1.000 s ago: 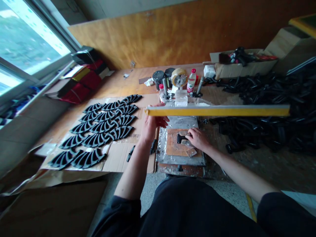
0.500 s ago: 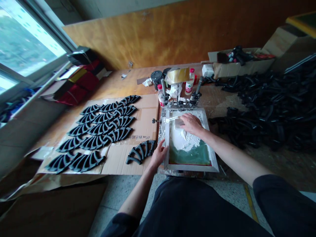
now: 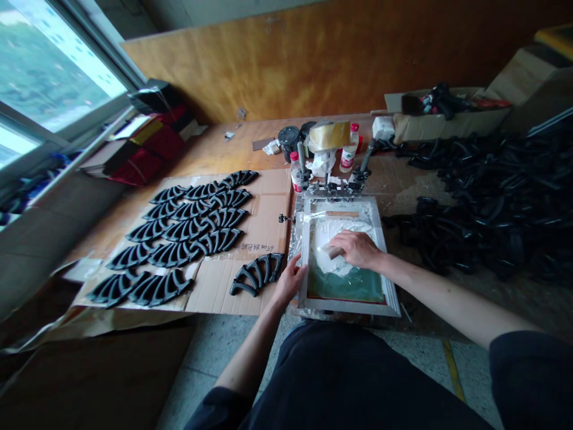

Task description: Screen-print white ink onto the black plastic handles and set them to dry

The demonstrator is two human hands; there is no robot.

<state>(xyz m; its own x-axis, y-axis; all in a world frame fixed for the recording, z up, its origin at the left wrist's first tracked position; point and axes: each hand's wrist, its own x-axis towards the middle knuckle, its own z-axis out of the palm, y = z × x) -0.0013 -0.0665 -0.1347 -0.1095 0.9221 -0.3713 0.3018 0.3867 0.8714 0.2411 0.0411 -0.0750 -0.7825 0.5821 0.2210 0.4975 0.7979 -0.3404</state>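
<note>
A framed screen [image 3: 391,292] lies on the table in front of me, with white paste [image 3: 333,230] spread over its green mesh. My right hand [image 3: 358,248] is closed around a small squeegee [image 3: 330,251] above the middle of the paste. A wooden strip [image 3: 342,214] lies across the upper part of the screen. At the frame's left edge rests my left hand [image 3: 290,278], its fingers against the rim; whether they grip it is hard to see. Just left of this hand, several curved black parts [image 3: 257,275] sit on the cardboard [image 3: 210,286].
Rows of black curved parts [image 3: 188,224] cover the cardboard at left. Behind the screen stand metal clamps [image 3: 333,184], bottles [image 3: 347,152] and a black jar [image 3: 289,142]. A large heap of black parts [image 3: 501,197] fills the right side, below an open carton [image 3: 456,122].
My right hand has moved down the screen toward me, and the squeegee now shows in it. The wooden strip at the top is uncovered. My left hand has stayed at the frame's edge.
</note>
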